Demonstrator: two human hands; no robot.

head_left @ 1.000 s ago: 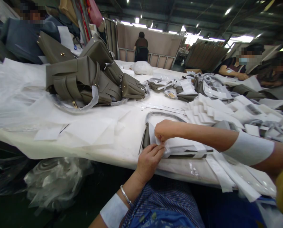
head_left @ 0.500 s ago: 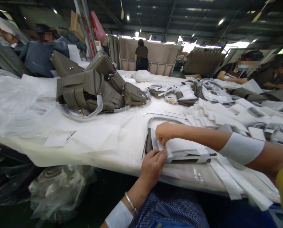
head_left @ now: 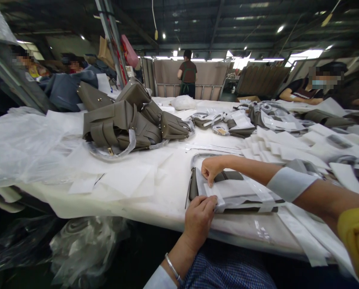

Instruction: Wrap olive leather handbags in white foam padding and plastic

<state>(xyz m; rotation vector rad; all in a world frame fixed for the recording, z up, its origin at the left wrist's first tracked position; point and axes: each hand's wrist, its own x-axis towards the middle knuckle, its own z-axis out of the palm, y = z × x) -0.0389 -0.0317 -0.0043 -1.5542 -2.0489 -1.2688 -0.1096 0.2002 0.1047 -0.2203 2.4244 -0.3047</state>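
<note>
A flat grey-brown bag (head_left: 193, 185) lies near the table's front edge, partly covered by white sheets and strips. My left hand (head_left: 201, 212), a bangle on its wrist, has its fingers pressed together on the lower end of a white strip (head_left: 216, 193) on the bag's left part. Just above, my right hand (head_left: 213, 167) is closed, fingers curled, one fingertip at the strip's upper part. What it pinches, if anything, is too small to make out. A wrapped handle (head_left: 197, 158) curves behind the bag.
Grey-brown bags (head_left: 110, 122) are piled at the back left, beside crumpled translucent wrapping (head_left: 25, 140). Stacked white sheets (head_left: 290, 150) and more bags (head_left: 242, 127) lie to the right. Plastic (head_left: 86, 245) hangs below the table edge. People are at the back and sides.
The view has shifted, so the table's things appear further right and lower. Both hands remain at the strip. More of the bag's dark surface shows beside my right hand. The person at the back has turned.
</note>
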